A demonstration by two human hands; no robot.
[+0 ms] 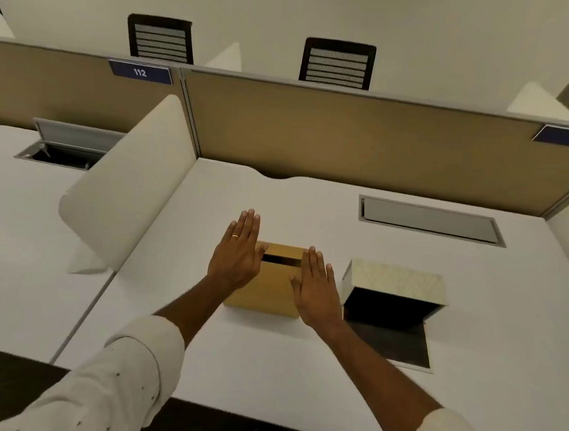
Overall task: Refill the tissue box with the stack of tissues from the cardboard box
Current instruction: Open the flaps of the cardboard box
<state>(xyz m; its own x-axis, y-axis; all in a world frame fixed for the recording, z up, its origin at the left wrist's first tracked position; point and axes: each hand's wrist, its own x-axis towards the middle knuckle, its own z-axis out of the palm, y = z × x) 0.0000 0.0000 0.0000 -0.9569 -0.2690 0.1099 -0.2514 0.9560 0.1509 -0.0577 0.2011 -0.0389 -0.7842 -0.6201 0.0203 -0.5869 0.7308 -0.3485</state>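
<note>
A brown cardboard box (271, 289) with a dark slot in its top sits on the white desk (263, 358) in the middle. Right of it lies a pale patterned tissue box (396, 280) on its side, its dark inside facing me and a flap (392, 343) folded down on the desk. My left hand (236, 254) hovers flat with fingers straight over the cardboard box's left edge. My right hand (316, 288) is flat over its right edge. Neither hand holds anything. No tissues are visible.
A cream side divider (128, 181) stands at the left. A tan partition (351, 142) closes the back of the desk. A grey cable hatch (430, 221) is set into the desk at the back right. Black chairs (337, 63) stand beyond the partition.
</note>
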